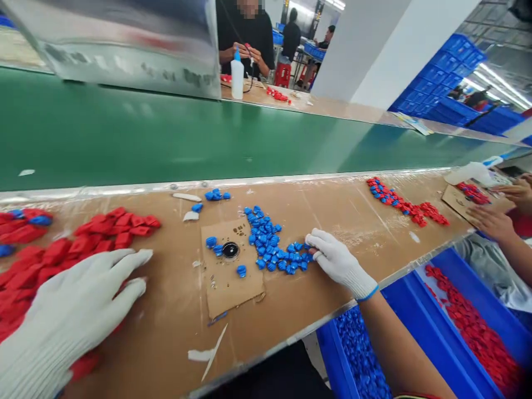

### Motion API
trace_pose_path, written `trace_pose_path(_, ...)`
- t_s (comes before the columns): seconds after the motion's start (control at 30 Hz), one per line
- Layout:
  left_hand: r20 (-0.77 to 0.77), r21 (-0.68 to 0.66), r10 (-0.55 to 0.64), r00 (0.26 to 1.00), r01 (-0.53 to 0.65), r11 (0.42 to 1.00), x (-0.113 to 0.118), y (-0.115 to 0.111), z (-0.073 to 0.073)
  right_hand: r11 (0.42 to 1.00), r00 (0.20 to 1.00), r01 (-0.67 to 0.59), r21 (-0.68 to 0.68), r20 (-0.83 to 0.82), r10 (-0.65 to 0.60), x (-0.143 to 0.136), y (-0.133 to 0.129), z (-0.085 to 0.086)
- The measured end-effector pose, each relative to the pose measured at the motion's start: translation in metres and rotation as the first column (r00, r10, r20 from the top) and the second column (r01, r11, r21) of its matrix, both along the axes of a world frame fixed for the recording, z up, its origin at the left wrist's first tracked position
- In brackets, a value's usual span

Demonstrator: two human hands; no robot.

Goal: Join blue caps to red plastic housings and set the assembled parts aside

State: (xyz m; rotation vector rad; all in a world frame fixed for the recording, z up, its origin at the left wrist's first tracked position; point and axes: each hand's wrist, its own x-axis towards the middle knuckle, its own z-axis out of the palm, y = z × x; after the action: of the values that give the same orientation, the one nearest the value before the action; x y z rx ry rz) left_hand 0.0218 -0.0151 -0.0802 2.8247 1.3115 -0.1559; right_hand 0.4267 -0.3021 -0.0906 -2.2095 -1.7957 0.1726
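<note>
My left hand [83, 299], in a white knit glove, lies over a heap of red plastic pieces [100, 230] at the left. Its thumb and forefinger are apart; the palm side is hidden. My right hand [332, 257], gloved too, has its fingers curled together at the right end of a curved pile of small blue plastic pieces [266, 238]. Whatever is between those fingertips is hidden. Between the hands lies a cardboard piece [233, 293] bearing a small round dish of dark liquid [230, 250] and a few loose blue pieces [241, 271].
White scraps [201, 355] lie near the bench's front edge. A green conveyor belt [208, 144] runs behind the bench. Blue bins [347, 360] of blue and red pieces stand below at right. A co-worker's hands [492, 221] are at the far right; another person sits across the belt.
</note>
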Motion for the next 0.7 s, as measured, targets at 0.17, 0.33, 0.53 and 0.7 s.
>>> trace_pose_path(0.17,-0.038,-0.060,0.031,0.999,-0.034,0.998,0.018,-0.014,0.025,0.992,0.992,-0.123,-0.033,0.004,0.123,0.023,0.017,-0.003)
trace_pose_path(0.33,0.047,-0.105,0.069,0.996,-0.064,0.992,0.025,-0.015,0.018,0.977,0.986,-0.162,0.139,-0.014,0.165,0.046,0.057,0.028)
trace_pose_path(0.53,0.218,-0.091,0.063,0.974,-0.044,0.995,0.028,-0.013,0.011,0.760,0.900,-0.279,0.587,-0.116,0.420,-0.006,0.126,0.098)
trace_pose_path(0.7,0.796,-0.152,0.101,0.597,0.035,0.988,0.044,-0.029,0.002,0.728,0.734,-0.445,0.522,-0.252,0.630,-0.052,0.157,0.092)
